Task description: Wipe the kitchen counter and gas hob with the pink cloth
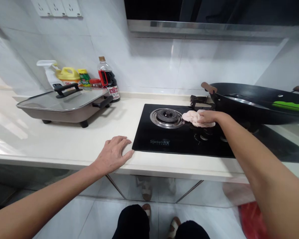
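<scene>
My right hand [207, 117] is closed on a pale pink cloth [193, 117], pressed against the black glass gas stove [181, 144]. The cloth lies just right of the left burner [167, 116], touching or nearly touching its metal ring. Behind the cloth sits a black pan support [199, 99]. My left hand [114, 151] rests on the white countertop [89, 136] with its fingers spread, the tips close to the stove's front left corner. Nothing is held in it. The control knobs [203, 136] lie in front of the cloth, partly in shadow.
A large black wok [239, 106] with a green-handled utensil [290, 106] covers the stove's right side. At left stands a lidded electric pan [64, 103]. Behind it are a soy sauce bottle [111, 79], a spray bottle [49, 73] and other containers. A range hood [209, 28] hangs above.
</scene>
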